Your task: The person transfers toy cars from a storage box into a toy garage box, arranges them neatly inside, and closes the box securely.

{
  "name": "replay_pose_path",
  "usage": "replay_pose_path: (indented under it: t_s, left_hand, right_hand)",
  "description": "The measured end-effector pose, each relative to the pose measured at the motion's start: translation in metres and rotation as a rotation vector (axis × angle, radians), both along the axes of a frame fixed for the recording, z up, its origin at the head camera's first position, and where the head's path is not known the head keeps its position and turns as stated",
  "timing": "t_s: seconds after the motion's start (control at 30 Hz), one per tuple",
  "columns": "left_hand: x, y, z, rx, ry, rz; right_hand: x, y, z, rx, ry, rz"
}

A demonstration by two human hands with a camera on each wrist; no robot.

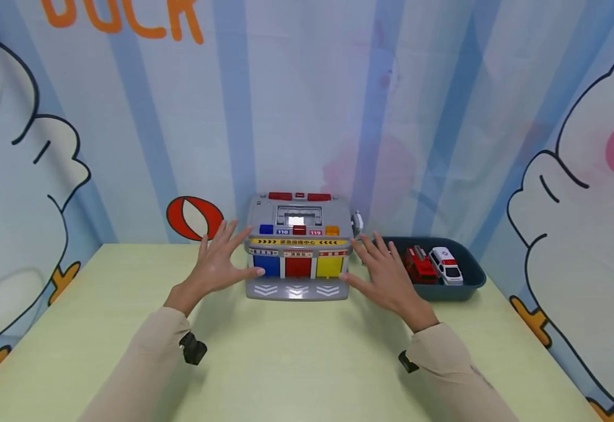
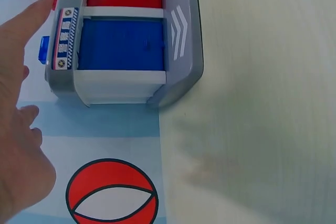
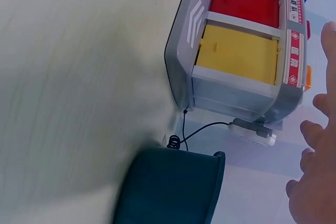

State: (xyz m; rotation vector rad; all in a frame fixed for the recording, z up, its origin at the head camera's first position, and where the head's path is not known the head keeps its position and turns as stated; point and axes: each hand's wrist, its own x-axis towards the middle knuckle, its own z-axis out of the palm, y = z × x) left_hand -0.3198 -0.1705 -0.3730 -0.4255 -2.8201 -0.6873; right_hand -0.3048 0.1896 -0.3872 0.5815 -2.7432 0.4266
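A grey toy garage (image 1: 298,287) stands at the back of the table, with a blue door (image 2: 122,45), a red door (image 1: 298,267) and a yellow door (image 3: 239,53), all closed. My left hand (image 1: 216,262) is at its left front with fingers spread. On the other side, my right hand (image 1: 388,280) also has its fingers spread, near the yellow door. Neither hand holds anything; whether a fingertip touches the garage I cannot tell. A white handset-like piece (image 3: 253,133) on a coiled black cord hangs at the garage's right side.
Right of the garage sits a dark teal bin (image 1: 460,291) holding a red toy fire engine (image 1: 419,266) and a white toy ambulance (image 1: 446,265). A striped, printed curtain (image 1: 296,105) rises behind the pale yellow table (image 1: 285,363).
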Motion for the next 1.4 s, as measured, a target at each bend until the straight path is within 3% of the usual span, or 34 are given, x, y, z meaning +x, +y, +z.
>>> replay_pose_path:
  t_s: [0.23, 0.53, 0.7, 0.97, 1.2, 1.4]
  left_hand:
    - [-0.024, 0.002, 0.009, -0.029, -0.042, -0.043]
    - [-0.053, 0.012, 0.019, -0.057, -0.046, -0.115]
    - [-0.067, 0.019, 0.026, -0.112, -0.055, -0.133]
    - [-0.075, 0.026, 0.036, -0.186, -0.059, -0.183]
    - [-0.079, 0.029, 0.033, -0.202, -0.067, -0.176]
    - [-0.085, 0.034, 0.032, -0.165, -0.088, -0.175]
  right_hand:
    - [-0.015, -0.003, 0.002, -0.004, -0.025, 0.004]
    - [-0.033, -0.005, 0.005, -0.012, -0.012, 0.032]
    - [-0.038, -0.006, 0.008, 0.001, -0.035, 0.007]
    - [-0.045, -0.009, 0.000, -0.016, -0.046, -0.012]
    - [-0.046, -0.013, -0.004, -0.033, -0.046, 0.015]
    - [-0.048, -0.015, -0.001, -0.017, -0.034, 0.014]
